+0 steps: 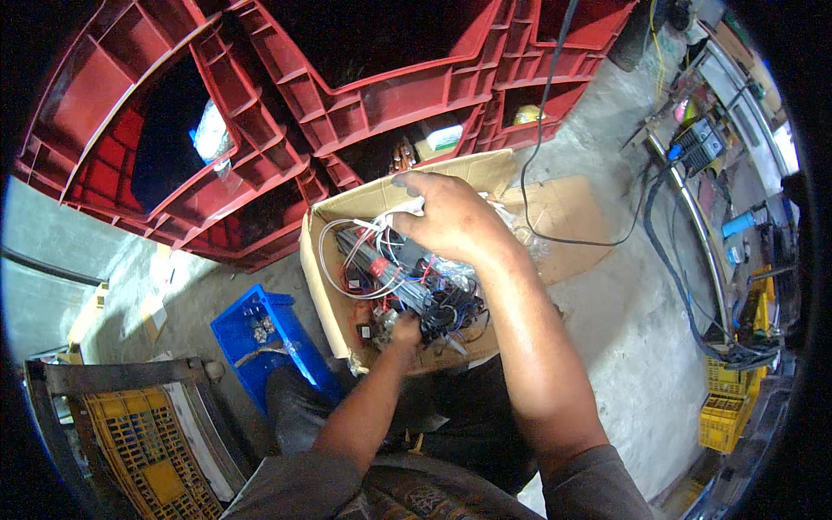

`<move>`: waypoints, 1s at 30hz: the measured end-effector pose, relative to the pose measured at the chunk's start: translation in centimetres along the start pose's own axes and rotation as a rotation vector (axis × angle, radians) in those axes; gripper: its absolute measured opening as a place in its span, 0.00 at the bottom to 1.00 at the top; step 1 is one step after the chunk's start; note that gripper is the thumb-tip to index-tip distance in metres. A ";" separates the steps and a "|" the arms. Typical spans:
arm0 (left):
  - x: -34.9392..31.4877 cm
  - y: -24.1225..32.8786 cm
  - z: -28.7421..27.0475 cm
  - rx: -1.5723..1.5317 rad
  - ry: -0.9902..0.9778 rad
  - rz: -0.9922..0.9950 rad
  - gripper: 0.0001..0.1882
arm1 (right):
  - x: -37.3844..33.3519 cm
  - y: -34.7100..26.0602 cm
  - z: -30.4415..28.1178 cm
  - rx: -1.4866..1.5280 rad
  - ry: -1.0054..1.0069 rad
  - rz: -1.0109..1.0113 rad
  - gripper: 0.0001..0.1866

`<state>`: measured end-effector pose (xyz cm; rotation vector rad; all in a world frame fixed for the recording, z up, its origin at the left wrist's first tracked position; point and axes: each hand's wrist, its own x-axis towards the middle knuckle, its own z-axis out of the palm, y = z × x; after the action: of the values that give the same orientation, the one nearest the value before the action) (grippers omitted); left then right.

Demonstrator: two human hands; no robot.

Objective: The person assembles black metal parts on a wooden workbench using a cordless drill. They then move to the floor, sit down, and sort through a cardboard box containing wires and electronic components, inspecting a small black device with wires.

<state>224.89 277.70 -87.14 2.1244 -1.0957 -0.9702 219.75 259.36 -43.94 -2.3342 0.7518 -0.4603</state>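
An open cardboard box (319, 299) stands on the floor in front of me, holding a tangle of wires, grey cable lengths (403, 284) and small dark parts. My right hand (455, 212) is over its far side, thumb and fingers closed round a thin white cable (381, 221) that loops down to the left inside the box. Low at the near side, my left hand (406, 331) reaches into the black wires (455, 316). Its fingers are mostly hidden there, so what they grip cannot be made out.
Red plastic racks (373, 113) rise just beyond the box. A blue bin (303, 351) with small metal pieces sits to the left. Flattened cardboard (576, 230) and a hanging black cable (524, 195) lie to the right. Yellow crates (152, 442) stand at the lower left.
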 end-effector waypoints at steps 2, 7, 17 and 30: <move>-2.0 0.4 0.9 -0.324 0.007 -0.146 0.17 | 0.4 -0.6 -0.6 -0.009 -0.081 0.050 0.30; -4.3 7.4 -1.8 -0.552 -0.143 -0.267 0.18 | 0.0 -0.5 -1.3 0.029 -0.086 0.078 0.30; -4.3 14.5 -12.0 -0.478 0.384 0.119 0.09 | 0.2 -1.2 -1.0 0.016 -0.140 0.077 0.29; -9.2 18.8 -27.8 -0.300 0.172 0.006 0.10 | -0.1 -3.8 3.7 -0.025 -0.437 -0.029 0.25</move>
<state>234.97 279.87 -53.88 1.9178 -0.8157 -0.8710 223.00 263.48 -44.14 -2.3525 0.5146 0.0524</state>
